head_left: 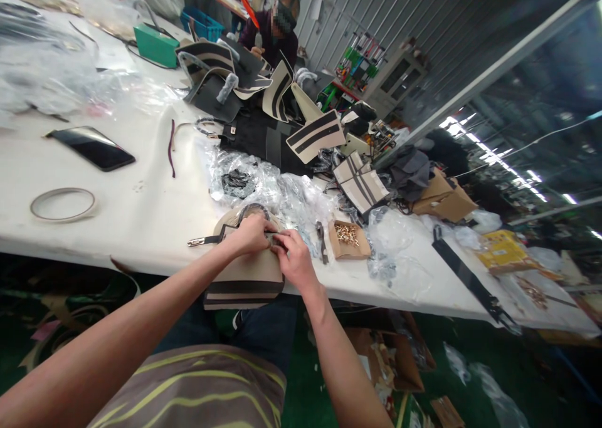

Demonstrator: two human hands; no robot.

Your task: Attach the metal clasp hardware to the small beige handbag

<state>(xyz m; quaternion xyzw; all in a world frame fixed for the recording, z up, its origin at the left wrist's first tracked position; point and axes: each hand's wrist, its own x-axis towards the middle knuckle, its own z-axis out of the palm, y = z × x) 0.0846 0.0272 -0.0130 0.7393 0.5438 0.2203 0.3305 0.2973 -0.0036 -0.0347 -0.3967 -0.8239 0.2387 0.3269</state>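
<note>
A beige bag panel with black stripes hangs over the near edge of the white table. My left hand and my right hand meet at its top edge, both pinching the same spot. A dark strap with a metal end sticks out to the left of my left hand. The fingertips hide what lies between them.
A small cardboard box of brass fittings, pliers and crumpled plastic bags lie to the right. A phone and a tape ring lie left. Several striped panels pile further back, near another person.
</note>
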